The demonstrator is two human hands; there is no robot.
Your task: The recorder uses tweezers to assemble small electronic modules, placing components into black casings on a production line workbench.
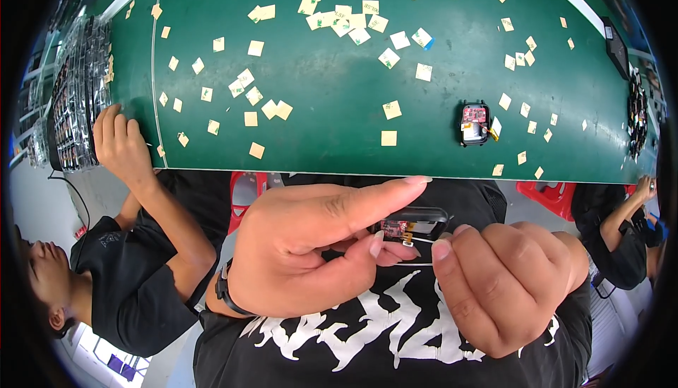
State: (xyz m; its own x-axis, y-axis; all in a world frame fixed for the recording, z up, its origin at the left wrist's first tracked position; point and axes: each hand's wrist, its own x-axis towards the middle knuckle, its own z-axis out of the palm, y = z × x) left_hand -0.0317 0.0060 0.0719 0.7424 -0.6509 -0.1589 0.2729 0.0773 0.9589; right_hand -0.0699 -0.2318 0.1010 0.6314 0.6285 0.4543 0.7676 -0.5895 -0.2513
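Observation:
My left hand (311, 247) grips a small black plastic case (432, 214) between the thumb and lower fingers, its index finger stretched out above it. Inside the case sits a red circuit board (397, 228), with a small white and yellowish part at its lower edge. A thin pale strip (422, 240) runs from the board to my right hand (501, 282), whose thumb and index finger are pinched on its end. Whether it is a wire or a tool cannot be told. Both hands are in front of my chest, just off the table edge.
On the green table (318, 105) lie many scattered yellow sticky notes (389, 138). Another open black case (474, 123) with a red board rests at the right. Stacked trays (74, 98) stand far left, beside a co-worker's hand (123, 144). Another person sits far right, near red stools (554, 197).

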